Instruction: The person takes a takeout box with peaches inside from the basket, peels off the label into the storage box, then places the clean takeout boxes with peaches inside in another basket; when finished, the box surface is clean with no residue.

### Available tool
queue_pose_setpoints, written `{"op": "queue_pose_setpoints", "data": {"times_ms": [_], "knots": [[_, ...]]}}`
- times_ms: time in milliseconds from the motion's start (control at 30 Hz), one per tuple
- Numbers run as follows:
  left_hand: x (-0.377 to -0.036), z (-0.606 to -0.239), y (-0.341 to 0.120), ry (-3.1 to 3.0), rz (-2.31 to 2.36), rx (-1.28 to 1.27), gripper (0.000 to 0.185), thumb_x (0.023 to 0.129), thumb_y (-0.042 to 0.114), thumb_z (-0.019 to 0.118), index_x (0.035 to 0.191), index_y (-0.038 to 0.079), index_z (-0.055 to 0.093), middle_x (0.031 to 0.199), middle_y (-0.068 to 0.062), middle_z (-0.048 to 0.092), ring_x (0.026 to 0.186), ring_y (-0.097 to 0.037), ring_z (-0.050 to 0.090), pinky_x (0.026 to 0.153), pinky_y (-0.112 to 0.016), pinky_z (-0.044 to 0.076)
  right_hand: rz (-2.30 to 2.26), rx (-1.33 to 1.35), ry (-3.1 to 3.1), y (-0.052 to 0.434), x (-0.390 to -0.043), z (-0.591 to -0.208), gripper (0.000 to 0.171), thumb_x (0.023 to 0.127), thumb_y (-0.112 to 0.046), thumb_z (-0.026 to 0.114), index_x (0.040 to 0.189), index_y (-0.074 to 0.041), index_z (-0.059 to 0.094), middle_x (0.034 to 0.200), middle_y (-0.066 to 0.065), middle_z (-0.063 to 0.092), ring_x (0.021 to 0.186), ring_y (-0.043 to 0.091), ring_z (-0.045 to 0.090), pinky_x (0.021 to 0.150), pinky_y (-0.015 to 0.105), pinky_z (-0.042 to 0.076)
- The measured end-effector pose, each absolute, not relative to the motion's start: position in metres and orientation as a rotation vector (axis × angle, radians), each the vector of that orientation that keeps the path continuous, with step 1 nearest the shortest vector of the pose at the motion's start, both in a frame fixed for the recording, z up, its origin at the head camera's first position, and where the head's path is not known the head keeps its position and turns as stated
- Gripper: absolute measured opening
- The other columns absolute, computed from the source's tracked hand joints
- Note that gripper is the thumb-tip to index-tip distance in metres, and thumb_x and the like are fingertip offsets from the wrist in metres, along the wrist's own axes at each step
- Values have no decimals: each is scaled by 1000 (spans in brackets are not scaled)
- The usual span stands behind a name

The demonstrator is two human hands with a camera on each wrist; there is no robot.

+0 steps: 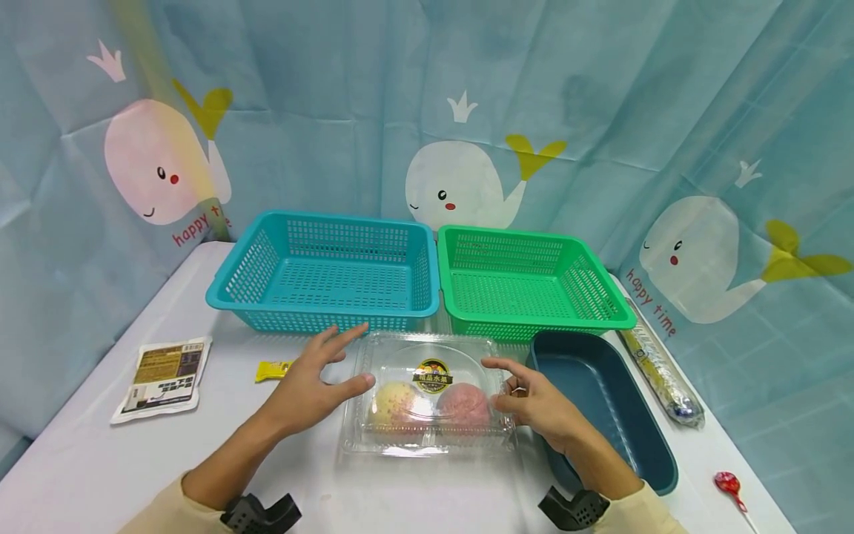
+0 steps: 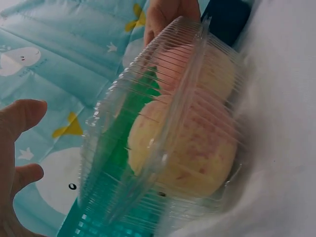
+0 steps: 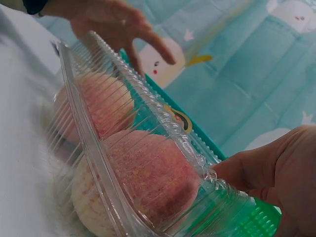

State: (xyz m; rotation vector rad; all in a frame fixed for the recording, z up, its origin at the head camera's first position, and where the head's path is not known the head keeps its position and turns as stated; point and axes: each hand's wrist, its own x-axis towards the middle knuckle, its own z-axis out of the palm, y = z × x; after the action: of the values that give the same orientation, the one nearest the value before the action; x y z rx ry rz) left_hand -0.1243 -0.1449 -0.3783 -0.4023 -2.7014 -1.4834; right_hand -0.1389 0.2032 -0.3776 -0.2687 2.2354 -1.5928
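Note:
A clear plastic clamshell box lies closed on the white table, with a yellowish round fruit and a pink one inside. My left hand is spread beside the box's left end, thumb close to its side. In the left wrist view the left hand stands a little apart from the box. My right hand is at the box's right end with its fingers relaxed. In the right wrist view the right hand's thumb tip meets the rim of the box.
A blue basket and a green basket stand side by side behind the box. A dark blue tray sits to the right. A flat packet, a yellow wrapper, a long wrapped roll and a lollipop lie about.

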Motion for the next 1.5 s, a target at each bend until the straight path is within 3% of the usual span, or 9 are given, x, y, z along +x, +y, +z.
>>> {"op": "queue_pose_setpoints", "data": {"times_ms": [433,667,800,967,1100,1200,1500], "knots": [[-134,-403,-131,-2763,-1560,-418,68,86,47,69,147,31,43,154,-23,15,122,-48,44,86,-69,41,-1596,-265,2229,203,-139,-378,59,90,-9,66,145,-14,44,89,15,46,75,25,46,60,35,48],[-136,-409,-128,-2767,-1521,-449,65,85,41,70,144,25,48,144,-18,36,120,-43,45,89,-66,41,-1581,-284,2245,202,-138,-377,59,90,-9,66,144,-14,44,89,15,47,77,24,47,62,35,49],[-137,-410,-127,-2763,-1531,-422,64,84,38,71,143,25,49,139,-17,40,117,-42,47,87,-64,42,-1497,-322,2312,202,-138,-373,57,92,-10,65,145,-12,44,92,15,50,77,25,50,63,38,50],[-139,-409,-125,-2772,-1553,-363,65,81,34,74,141,25,52,130,-18,45,108,-37,51,78,-56,47,-1364,-313,2445,206,-135,-357,54,93,-14,65,143,-13,46,102,15,48,78,26,52,65,41,50],[-141,-406,-123,-2755,-1637,-332,67,78,29,78,140,21,54,120,-19,45,88,-28,51,66,-40,46,-1337,-351,2543,209,-137,-338,51,94,-14,65,142,-12,48,108,16,45,82,28,48,64,40,48],[-141,-405,-122,-2718,-1759,-294,70,75,23,80,140,18,54,115,-20,42,74,-24,48,58,-35,45,-1329,-425,2590,209,-143,-325,50,94,-14,64,141,-12,48,111,17,47,84,29,50,65,42,49],[-142,-406,-121,-2637,-1949,-221,71,73,16,82,139,16,54,121,-23,37,74,-26,47,50,-33,47,-1391,-544,2518,183,-164,-304,46,93,-14,65,137,-13,52,108,15,56,87,38,58,68,43,53]]}}
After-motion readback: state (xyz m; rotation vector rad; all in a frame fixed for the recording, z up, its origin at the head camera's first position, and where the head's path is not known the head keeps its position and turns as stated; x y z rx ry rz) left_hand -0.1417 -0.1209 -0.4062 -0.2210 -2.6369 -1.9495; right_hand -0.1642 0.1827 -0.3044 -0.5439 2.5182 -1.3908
